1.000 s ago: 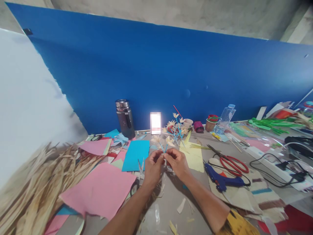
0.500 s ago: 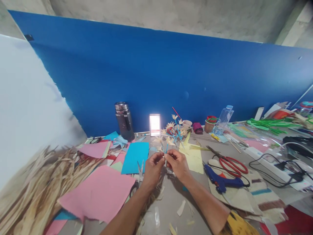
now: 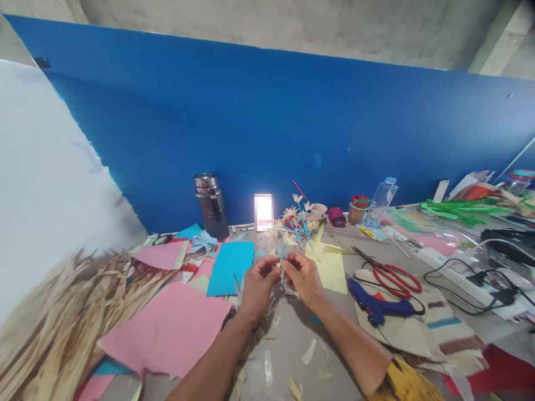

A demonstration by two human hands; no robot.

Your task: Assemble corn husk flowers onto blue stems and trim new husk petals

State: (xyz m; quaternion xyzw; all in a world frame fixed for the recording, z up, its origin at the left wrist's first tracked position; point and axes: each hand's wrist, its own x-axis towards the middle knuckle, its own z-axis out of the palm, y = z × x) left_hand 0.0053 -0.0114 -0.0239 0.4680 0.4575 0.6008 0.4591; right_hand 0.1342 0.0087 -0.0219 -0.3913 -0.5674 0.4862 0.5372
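Note:
My left hand (image 3: 257, 284) and my right hand (image 3: 303, 275) meet in front of me over the grey table (image 3: 288, 340). Both pinch the base of a small craft flower (image 3: 281, 245) with cream husk petals on thin blue stems, which stands up between my fingertips. What the fingers press on at the base is hidden. Just behind stands a bunch of similar cream flowers on blue stems (image 3: 301, 217). Small scissors (image 3: 239, 287) lie just left of my left hand.
Pink (image 3: 167, 328), blue (image 3: 229, 266) and yellow (image 3: 330, 267) paper sheets lie around. Dried husks (image 3: 62, 312) pile at left. A blue glue gun (image 3: 374, 303), red scissors (image 3: 395, 277), power strip with cables (image 3: 468, 278), flask (image 3: 211, 205), water bottle (image 3: 380, 203), small pots and a blue backboard (image 3: 292, 122).
The view shifted slightly; my hands stay together on the flower, with small finger movements at its base.

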